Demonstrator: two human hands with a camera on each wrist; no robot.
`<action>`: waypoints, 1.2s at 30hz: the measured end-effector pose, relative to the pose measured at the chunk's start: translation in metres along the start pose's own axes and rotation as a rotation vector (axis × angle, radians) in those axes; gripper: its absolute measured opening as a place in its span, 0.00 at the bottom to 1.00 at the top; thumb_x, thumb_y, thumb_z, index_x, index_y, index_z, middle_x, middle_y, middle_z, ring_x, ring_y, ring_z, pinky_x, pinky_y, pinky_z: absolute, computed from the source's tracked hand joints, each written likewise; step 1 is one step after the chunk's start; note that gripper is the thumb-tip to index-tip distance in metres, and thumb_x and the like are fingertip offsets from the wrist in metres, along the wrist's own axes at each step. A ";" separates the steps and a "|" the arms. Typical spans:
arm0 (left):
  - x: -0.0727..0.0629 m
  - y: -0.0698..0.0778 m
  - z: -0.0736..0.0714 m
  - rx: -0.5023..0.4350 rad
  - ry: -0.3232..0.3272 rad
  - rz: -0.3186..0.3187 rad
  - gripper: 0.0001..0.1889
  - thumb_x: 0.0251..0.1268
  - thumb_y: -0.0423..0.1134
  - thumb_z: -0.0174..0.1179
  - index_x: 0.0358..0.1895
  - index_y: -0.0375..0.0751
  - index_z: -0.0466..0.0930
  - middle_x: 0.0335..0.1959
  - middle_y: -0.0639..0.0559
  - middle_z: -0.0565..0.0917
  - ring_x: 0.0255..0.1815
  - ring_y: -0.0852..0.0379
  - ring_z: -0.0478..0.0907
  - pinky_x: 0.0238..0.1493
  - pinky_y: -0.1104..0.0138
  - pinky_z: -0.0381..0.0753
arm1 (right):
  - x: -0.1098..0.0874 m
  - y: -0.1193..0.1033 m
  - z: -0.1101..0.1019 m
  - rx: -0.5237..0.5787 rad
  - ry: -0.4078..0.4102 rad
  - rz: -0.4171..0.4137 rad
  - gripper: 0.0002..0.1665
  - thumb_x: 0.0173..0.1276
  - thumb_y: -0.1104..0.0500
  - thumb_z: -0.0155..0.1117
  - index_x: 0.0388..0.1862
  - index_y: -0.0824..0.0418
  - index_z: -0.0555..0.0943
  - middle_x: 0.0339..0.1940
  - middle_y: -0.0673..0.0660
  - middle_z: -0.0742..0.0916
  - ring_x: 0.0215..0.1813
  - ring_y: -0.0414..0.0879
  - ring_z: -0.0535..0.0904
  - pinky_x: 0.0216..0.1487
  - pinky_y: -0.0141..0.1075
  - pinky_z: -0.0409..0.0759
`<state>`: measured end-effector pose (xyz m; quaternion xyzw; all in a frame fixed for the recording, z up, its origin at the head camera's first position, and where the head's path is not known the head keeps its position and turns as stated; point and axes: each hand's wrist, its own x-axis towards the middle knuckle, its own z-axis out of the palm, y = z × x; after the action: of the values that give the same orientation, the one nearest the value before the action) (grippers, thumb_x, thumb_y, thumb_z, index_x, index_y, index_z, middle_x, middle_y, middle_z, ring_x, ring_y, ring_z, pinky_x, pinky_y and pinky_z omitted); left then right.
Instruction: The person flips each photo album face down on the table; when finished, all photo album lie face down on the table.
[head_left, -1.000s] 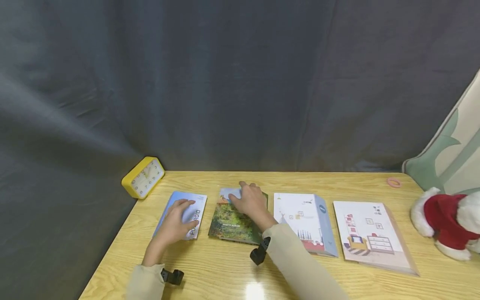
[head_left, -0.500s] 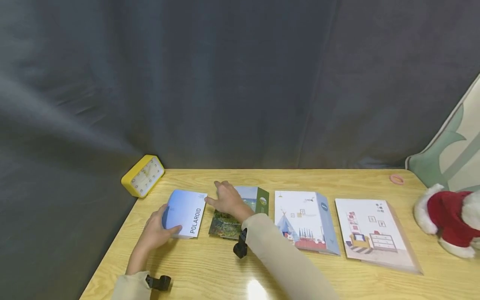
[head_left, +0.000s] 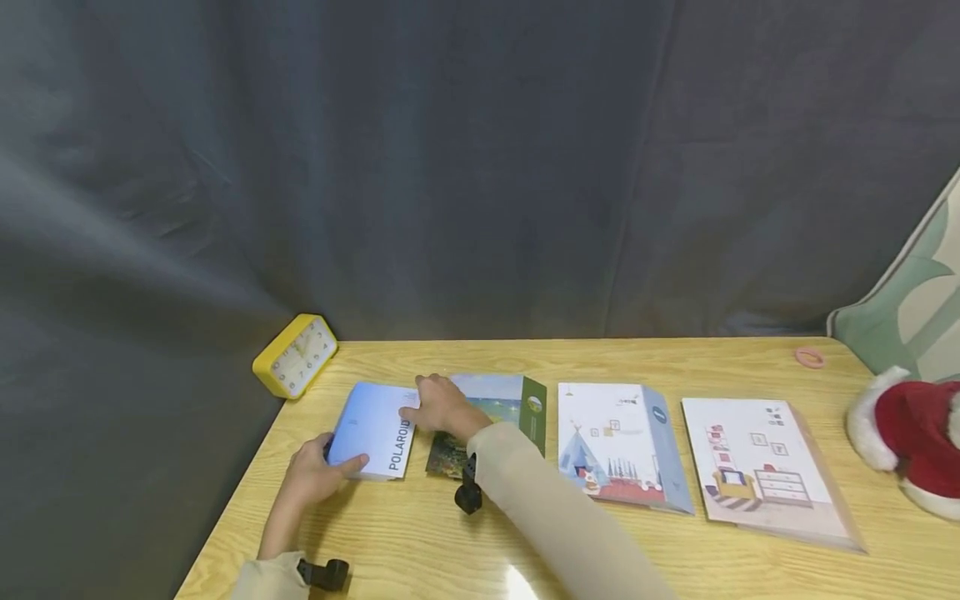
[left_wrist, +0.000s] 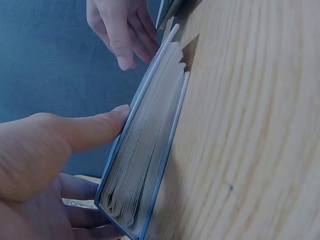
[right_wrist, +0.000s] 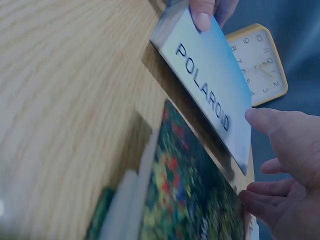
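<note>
A blue-and-white photo album (head_left: 367, 425) marked POLAROID lies at the left of the table. My left hand (head_left: 306, 477) holds its near left side, thumb on the cover and fingers along the spine. In the left wrist view, the page edges of the blue album (left_wrist: 145, 145) face the camera. Over its far right edge is my right hand (head_left: 441, 408), fingers extended, with the thumb at the cover's edge in the right wrist view. Under the right forearm, partly hidden, lies a photo album with a garden picture and green spine (head_left: 498, 404).
A yellow clock (head_left: 296, 357) stands at the back left. To the right lie a white album with a tent drawing (head_left: 607, 442) and one with a chair and drawers (head_left: 765, 458). A pink ring (head_left: 810, 357) and a red-and-white plush toy (head_left: 911, 442) are at the far right.
My right hand has moved left, from the garden-picture album to the blue album's right edge. My left hand has shifted from above the blue album to its left side and now grips it.
</note>
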<state>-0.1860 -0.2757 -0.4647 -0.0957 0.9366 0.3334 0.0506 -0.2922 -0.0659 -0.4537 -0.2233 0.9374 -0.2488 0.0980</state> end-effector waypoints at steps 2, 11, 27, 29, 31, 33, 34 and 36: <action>0.000 0.001 0.003 -0.003 0.007 0.001 0.49 0.62 0.55 0.67 0.68 0.14 0.57 0.65 0.17 0.65 0.65 0.23 0.65 0.61 0.38 0.68 | 0.000 -0.002 0.004 0.020 -0.014 0.011 0.43 0.70 0.40 0.62 0.74 0.64 0.67 0.69 0.62 0.75 0.68 0.55 0.71 0.64 0.48 0.73; 0.000 -0.001 0.007 -0.019 0.064 0.034 0.45 0.62 0.50 0.68 0.67 0.15 0.60 0.63 0.18 0.67 0.63 0.24 0.67 0.60 0.39 0.70 | 0.000 -0.009 0.019 0.113 0.035 0.009 0.43 0.66 0.47 0.70 0.72 0.68 0.68 0.65 0.68 0.75 0.59 0.55 0.77 0.55 0.45 0.79; -0.002 0.004 0.005 -0.074 0.089 -0.013 0.45 0.62 0.52 0.67 0.67 0.16 0.60 0.61 0.19 0.70 0.62 0.26 0.70 0.58 0.42 0.74 | 0.002 -0.022 0.043 0.286 0.220 0.065 0.40 0.61 0.55 0.76 0.68 0.71 0.72 0.60 0.68 0.77 0.58 0.57 0.77 0.60 0.45 0.77; -0.003 0.005 0.004 -0.104 0.078 -0.027 0.46 0.62 0.53 0.67 0.68 0.17 0.60 0.63 0.19 0.69 0.63 0.26 0.69 0.59 0.41 0.72 | 0.001 -0.023 0.043 0.289 0.227 0.069 0.40 0.61 0.55 0.75 0.68 0.71 0.72 0.60 0.67 0.78 0.58 0.56 0.77 0.60 0.45 0.77; -0.003 0.005 0.003 -0.131 0.068 -0.037 0.46 0.62 0.53 0.67 0.69 0.17 0.59 0.64 0.19 0.68 0.64 0.26 0.67 0.61 0.41 0.71 | 0.000 -0.024 0.042 0.293 0.230 0.072 0.40 0.61 0.55 0.75 0.68 0.71 0.72 0.61 0.67 0.77 0.59 0.56 0.77 0.60 0.45 0.76; -0.003 0.005 0.003 -0.150 0.061 -0.038 0.46 0.62 0.52 0.68 0.69 0.18 0.59 0.65 0.20 0.67 0.65 0.26 0.66 0.62 0.41 0.70 | 0.000 -0.025 0.042 0.298 0.236 0.074 0.40 0.61 0.56 0.76 0.68 0.72 0.72 0.61 0.67 0.77 0.59 0.57 0.77 0.60 0.45 0.76; -0.003 0.005 0.002 -0.157 0.060 -0.035 0.46 0.62 0.51 0.68 0.69 0.18 0.58 0.65 0.19 0.67 0.65 0.26 0.66 0.62 0.41 0.70 | 0.000 -0.025 0.042 0.302 0.235 0.077 0.40 0.61 0.56 0.76 0.68 0.71 0.72 0.61 0.67 0.77 0.59 0.57 0.77 0.61 0.45 0.76; -0.003 0.003 0.002 -0.156 0.060 -0.023 0.45 0.61 0.49 0.68 0.69 0.18 0.59 0.65 0.19 0.67 0.65 0.25 0.66 0.62 0.41 0.70 | 0.001 -0.025 0.042 0.310 0.227 0.089 0.41 0.62 0.55 0.75 0.69 0.71 0.71 0.62 0.67 0.77 0.60 0.57 0.77 0.61 0.45 0.76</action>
<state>-0.1838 -0.2715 -0.4635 -0.1202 0.9077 0.4016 0.0188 -0.2714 -0.1039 -0.4772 -0.1345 0.9017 -0.4094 0.0357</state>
